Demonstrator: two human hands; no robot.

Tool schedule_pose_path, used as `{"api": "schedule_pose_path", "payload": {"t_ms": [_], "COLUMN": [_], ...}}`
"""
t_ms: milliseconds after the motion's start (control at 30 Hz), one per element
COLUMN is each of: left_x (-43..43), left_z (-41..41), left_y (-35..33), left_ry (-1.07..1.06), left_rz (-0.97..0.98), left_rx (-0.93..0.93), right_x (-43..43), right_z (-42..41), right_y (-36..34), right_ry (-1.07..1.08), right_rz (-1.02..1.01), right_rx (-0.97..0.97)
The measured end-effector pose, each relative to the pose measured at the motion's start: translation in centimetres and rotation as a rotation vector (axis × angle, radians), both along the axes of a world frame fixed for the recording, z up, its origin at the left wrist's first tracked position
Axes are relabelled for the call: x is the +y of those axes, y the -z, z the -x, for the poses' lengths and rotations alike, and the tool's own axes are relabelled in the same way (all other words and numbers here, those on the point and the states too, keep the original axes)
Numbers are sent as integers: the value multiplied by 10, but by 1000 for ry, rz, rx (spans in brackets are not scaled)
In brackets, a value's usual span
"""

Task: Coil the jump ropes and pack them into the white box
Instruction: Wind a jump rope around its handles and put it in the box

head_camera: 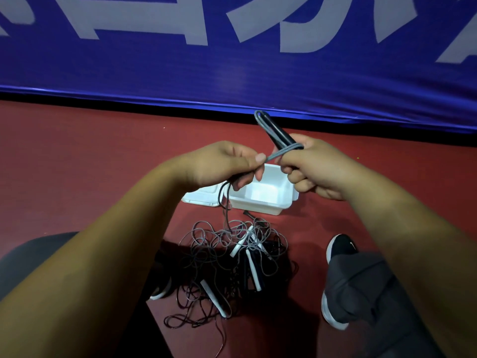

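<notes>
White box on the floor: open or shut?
Open. The white box shows its bare inside; its lid lies flat beside it.

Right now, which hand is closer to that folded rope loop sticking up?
Right. The right hand grips the bundle just below the loop; the left hand is off to its left, pinching the grey cord stretched between both hands.
</notes>
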State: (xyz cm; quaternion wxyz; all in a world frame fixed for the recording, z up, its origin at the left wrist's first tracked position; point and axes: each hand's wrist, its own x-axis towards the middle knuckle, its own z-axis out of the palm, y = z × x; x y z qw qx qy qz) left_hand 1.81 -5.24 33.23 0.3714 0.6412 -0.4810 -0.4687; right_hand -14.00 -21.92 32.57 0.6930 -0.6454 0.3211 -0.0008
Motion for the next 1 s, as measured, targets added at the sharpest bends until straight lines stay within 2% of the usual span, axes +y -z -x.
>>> {"api": "schedule_pose_path", "payload": {"t_ms": [167, 333, 467, 600, 733, 1000], "left_x": [6, 7, 9, 6, 2, -3], "left_z": [-12, -12, -19, -21, -22, -24], "left_y": [8, 15, 21, 27, 31, 27], "left_ry": [64, 154, 135, 102, 16, -208], "left_rz": [-45, -123, -180, -236, -232, -103], "left_rx": [-157, -215, -278, -382, -404, -453], "right_x": [7, 10, 12, 17, 19, 20], "right_z": [7, 4, 2, 2, 2, 12], "right_y": [-4, -7, -8, -7, -9, -15], "right_ry": [-84, 30, 87, 48, 9, -259], "right_rz": [-194, -340, -343, -282, -296, -313], "right_rx": [-19, -48, -54, -40, -30, 18]}}
